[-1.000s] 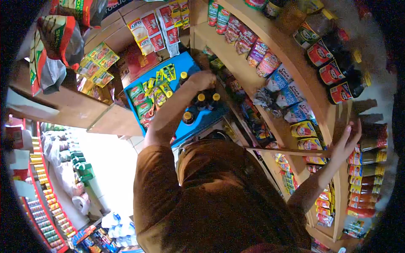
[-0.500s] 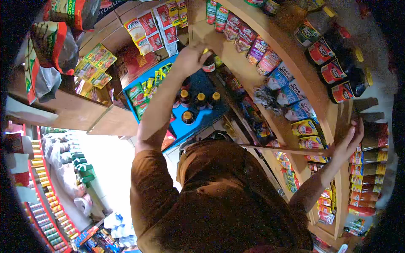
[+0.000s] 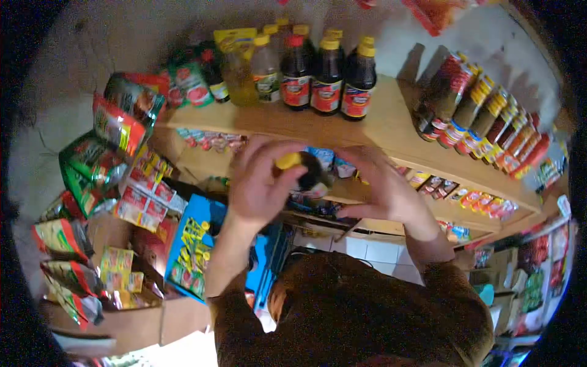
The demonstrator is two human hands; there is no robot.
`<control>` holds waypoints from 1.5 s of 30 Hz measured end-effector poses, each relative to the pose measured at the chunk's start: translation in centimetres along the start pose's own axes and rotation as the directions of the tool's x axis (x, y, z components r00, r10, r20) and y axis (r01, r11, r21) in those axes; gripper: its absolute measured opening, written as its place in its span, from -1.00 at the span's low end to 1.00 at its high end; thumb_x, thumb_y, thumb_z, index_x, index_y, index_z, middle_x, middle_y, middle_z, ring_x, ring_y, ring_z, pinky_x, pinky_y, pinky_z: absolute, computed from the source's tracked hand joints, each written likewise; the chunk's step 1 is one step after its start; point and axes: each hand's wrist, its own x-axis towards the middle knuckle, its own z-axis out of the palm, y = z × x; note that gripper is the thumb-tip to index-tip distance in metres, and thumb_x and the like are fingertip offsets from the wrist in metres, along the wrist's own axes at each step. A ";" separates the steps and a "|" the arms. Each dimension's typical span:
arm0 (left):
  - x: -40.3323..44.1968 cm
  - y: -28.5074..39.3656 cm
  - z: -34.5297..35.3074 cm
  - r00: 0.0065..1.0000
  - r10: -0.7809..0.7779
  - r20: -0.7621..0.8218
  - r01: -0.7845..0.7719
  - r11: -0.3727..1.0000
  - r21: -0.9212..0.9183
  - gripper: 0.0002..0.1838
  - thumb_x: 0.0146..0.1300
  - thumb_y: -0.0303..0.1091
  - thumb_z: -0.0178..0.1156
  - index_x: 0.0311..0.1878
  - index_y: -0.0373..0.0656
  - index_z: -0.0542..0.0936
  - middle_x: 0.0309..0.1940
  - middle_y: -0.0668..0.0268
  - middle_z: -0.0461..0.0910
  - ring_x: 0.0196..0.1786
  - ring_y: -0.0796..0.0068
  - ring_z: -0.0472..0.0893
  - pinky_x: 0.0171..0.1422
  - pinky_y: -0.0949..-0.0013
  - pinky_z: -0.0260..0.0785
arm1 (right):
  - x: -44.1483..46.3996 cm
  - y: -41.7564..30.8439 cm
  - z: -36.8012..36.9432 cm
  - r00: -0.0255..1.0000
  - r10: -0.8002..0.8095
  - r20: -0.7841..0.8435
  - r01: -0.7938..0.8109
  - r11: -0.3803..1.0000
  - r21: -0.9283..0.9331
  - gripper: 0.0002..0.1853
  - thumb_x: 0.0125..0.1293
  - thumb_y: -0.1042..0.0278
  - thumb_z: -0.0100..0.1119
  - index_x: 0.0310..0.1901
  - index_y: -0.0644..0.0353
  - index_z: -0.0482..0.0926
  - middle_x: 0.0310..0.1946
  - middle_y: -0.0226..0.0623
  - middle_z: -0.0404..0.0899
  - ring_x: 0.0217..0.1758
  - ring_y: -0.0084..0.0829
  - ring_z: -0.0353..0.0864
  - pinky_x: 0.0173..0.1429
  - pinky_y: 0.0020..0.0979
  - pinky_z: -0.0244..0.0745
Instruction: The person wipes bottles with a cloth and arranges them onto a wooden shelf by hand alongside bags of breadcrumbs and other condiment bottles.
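In front of the wooden shelf (image 3: 391, 137), between the two hands, is a dark bottle (image 3: 312, 171) with a yellow cap, tilted with its cap to the left. The left hand (image 3: 260, 183) has its thumb and fingers bent around the cap end; the right hand (image 3: 382, 189) has its fingers spread wide and seems to hold nothing.

The hold looks high on the bottle, so a loosened pinch or a heavy lower end could let it slip toward the tiled floor (image 3: 348, 248). Raised carelessly, it could bump the shelf's near edge or knock the sauce bottles (image 3: 327, 79) standing close together above. The left forearm passes over the blue tray (image 3: 208, 208), where a dropped elbow could disturb the yellow sachets (image 3: 195, 238).

The bottle's label is too blurred to read, and its lower end is hard to make out. Some left fingertips are hidden, and I cannot tell whether any right finger touches the bottle. The hands cover part of the lower shelf goods, and a red packet (image 3: 437, 15) is cut off at the top.
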 end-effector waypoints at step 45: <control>4.0 -8.0 11.8 0.925 -0.267 -0.270 0.024 0.750 -0.661 -0.68 0.57 -0.37 0.09 0.29 -0.24 0.42 -0.14 0.35 0.51 -0.24 0.63 0.48 -0.16 0.51 0.40 | 18.8 23.2 -5.3 0.836 0.537 0.109 -0.427 0.514 0.744 -0.57 0.49 -0.02 0.11 0.19 0.08 0.59 0.00 -0.36 0.74 -0.01 -0.42 0.71 0.15 -0.20 0.58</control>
